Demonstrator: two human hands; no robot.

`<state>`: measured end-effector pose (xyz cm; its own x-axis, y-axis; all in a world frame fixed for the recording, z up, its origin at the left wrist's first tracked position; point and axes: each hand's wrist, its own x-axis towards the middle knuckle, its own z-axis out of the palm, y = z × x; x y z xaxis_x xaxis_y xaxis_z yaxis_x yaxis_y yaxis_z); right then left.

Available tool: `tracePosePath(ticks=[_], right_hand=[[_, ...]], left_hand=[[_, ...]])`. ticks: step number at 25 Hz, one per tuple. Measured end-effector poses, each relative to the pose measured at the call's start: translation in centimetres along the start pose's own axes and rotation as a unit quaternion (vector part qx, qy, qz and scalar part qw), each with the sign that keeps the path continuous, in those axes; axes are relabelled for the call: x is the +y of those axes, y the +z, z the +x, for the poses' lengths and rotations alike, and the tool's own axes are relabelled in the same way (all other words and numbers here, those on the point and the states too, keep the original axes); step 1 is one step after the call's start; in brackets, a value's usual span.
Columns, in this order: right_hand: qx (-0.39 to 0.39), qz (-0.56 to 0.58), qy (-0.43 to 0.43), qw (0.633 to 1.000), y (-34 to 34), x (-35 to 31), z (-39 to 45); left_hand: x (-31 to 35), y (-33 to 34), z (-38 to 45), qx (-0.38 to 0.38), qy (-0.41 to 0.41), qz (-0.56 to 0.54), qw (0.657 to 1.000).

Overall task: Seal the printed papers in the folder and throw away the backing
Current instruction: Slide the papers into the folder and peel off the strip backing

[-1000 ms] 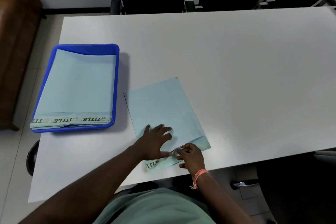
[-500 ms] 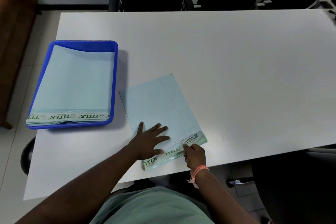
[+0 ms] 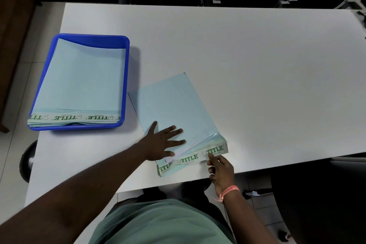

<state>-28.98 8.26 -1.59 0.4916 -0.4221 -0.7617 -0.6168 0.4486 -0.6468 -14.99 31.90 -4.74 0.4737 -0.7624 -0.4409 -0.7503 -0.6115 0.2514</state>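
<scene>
- While the right hand [image 3: 220, 168] pinches the printed backing strip [image 3: 200, 156] at the folder's near edge, its fingers are closed on it.
- Left hand [image 3: 160, 143] lies flat, fingers spread wide, pressing the light blue folder [image 3: 174, 105] onto the white surface [image 3: 257, 65]; it grips nothing.
- Folder sits tilted near the front edge.
- Farther left, a blue tray [image 3: 126, 77] holds a stack of similar folders [image 3: 79, 77].

Bare forearms, a green shirt [image 3: 158, 224], a pink-orange wristband [image 3: 229, 190] on the right wrist.
</scene>
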Motion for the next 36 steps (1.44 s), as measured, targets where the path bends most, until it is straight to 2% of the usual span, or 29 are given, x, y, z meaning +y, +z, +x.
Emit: tracePosePath(ticks=[4,6,8,10,12,14,16,17,19,21,24,26,29,31,33,34,36], right_hand=[[-0.034,-0.061,-0.049,0.996,1.2,-1.1,-2.5],[-0.115,-0.149,-0.076,0.979,3.1,-1.0,-5.0],[-0.280,-0.249,-0.057,0.925,5.7,-0.8,-7.9],[-0.431,-0.319,-0.020,0.844,7.9,-0.2,-9.4],[-0.484,-0.352,-0.020,0.801,9.0,0.6,-9.2],[-0.490,-0.348,-0.005,0.799,9.1,1.0,-8.9],[-0.469,-0.295,0.041,0.832,8.2,0.5,-8.6],[-0.434,-0.253,0.053,0.863,7.6,0.0,-8.2],[-0.321,-0.136,0.057,0.936,6.2,-1.5,-6.5],[-0.198,-0.013,0.048,0.979,4.3,-3.5,-3.3],[-0.059,0.128,0.025,0.990,-0.2,-6.7,2.4],[0.013,0.185,-0.011,0.983,-3.3,-8.4,6.0],[0.056,0.226,-0.031,0.972,-6.7,-9.6,9.0],[0.071,0.167,-0.040,0.983,-7.7,-9.2,9.6],[0.083,-0.039,-0.132,0.987,-8.0,-8.1,9.2],[0.059,-0.182,-0.204,0.960,-7.8,-7.5,8.7],[-0.033,-0.411,-0.311,0.856,-7.0,-6.7,7.7]], left_hand=[[-0.1,-0.8,1.1,-0.009,0.018,0.014,1.000],[0.1,-0.9,1.4,-0.001,0.022,0.032,0.999],[-0.2,-0.7,1.5,0.008,0.026,0.044,0.999],[-0.6,-0.5,1.7,0.014,0.034,0.035,0.999],[-0.9,-0.4,2.0,0.024,0.041,0.036,0.998],[-1.1,-0.2,2.3,0.035,0.046,0.048,0.997],[-1.3,0.0,2.3,0.041,0.049,0.054,0.997],[-1.3,0.1,2.1,0.057,0.051,0.062,0.995],[-1.2,0.3,1.7,0.103,0.062,0.070,0.990],[-1.1,0.7,1.2,0.156,0.066,0.033,0.985],[-0.9,0.8,0.1,0.197,0.063,-0.076,0.975],[-1.4,0.8,-1.1,0.189,0.050,-0.109,0.975],[-0.8,0.8,-3.1,0.176,0.011,-0.091,0.980],[0.9,1.3,-4.6,0.142,-0.028,-0.086,0.986],[2.7,2.7,-5.9,0.121,-0.074,-0.092,0.986],[3.3,3.5,-6.3,0.133,-0.094,-0.110,0.981],[3.8,4.6,-6.6,0.209,-0.122,-0.174,0.955]])
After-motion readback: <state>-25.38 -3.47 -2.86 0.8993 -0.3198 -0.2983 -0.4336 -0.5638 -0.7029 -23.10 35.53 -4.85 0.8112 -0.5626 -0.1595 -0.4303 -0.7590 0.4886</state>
